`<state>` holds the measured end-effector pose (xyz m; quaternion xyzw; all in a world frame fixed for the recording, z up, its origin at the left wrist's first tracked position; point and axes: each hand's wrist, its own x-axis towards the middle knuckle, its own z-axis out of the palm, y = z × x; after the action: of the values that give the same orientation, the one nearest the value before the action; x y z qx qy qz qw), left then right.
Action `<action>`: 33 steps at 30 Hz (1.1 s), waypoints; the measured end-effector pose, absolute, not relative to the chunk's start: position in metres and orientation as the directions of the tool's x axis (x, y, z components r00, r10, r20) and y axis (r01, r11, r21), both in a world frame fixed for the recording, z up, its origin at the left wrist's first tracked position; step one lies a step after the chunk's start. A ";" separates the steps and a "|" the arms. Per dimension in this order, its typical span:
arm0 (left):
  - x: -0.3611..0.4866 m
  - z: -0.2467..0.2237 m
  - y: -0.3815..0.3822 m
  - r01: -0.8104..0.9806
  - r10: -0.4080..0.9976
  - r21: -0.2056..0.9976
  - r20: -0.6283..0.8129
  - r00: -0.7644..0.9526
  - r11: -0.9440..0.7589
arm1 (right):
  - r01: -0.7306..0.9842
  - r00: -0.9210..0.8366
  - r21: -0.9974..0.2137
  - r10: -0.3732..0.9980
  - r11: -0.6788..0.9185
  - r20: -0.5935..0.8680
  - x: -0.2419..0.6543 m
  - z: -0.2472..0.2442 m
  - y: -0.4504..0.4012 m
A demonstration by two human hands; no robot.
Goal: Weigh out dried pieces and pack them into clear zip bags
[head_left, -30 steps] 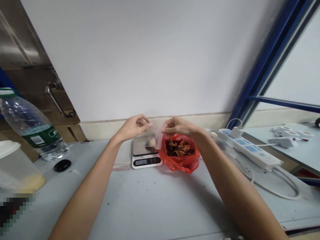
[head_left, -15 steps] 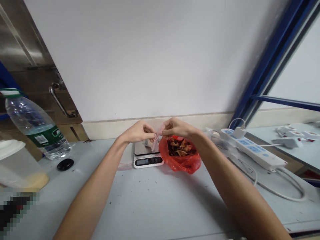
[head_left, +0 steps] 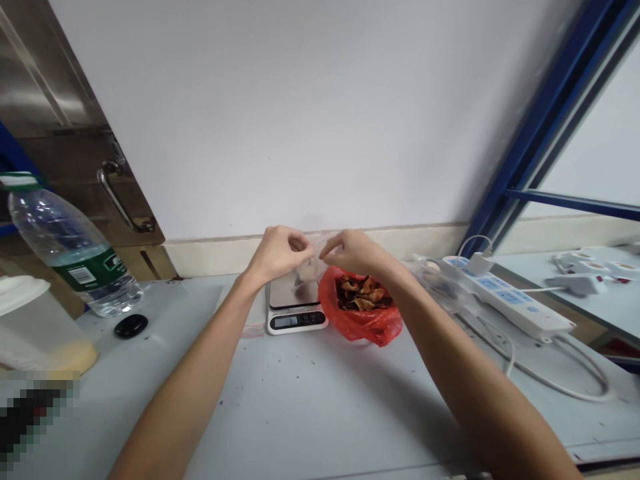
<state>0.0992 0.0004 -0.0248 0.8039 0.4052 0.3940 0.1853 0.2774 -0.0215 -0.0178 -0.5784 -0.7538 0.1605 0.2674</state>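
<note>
Between my hands hangs a small clear plastic bag (head_left: 311,269), above the kitchen scale (head_left: 298,320). My left hand (head_left: 281,253) pinches its left side with thumb and fingers together. On the right edge of the bag, my right hand (head_left: 351,251) is closed in a pinch too. Just below my right hand sits a red plastic bag (head_left: 367,325), its mouth open on brown dried pieces (head_left: 364,293). Flat clear bags (head_left: 254,320) lie at the scale's left side, partly under my left wrist.
On the left stand a water bottle (head_left: 85,263) and a lidded plastic jug (head_left: 37,333), with a black round lid (head_left: 131,326) nearby. A white power strip (head_left: 515,297) with cables lies at right. The wall (head_left: 300,133) rises behind the scale.
The clear bag, bunched narrow and pinkish before, now looks spread wider between my hands. Both hands have risen slightly, and the left has tilted more upright.
</note>
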 end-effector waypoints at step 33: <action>0.152 -0.047 0.007 -0.033 0.776 0.795 0.600 0.194 -0.606 | 0.944 -0.125 -0.316 0.988 0.092 -0.085 0.362 0.012 -0.035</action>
<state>0.1524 0.0073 -0.0474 0.6878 0.2702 0.5743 0.3523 0.3621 -0.0348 0.0124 -0.6572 -0.7352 0.1481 0.0744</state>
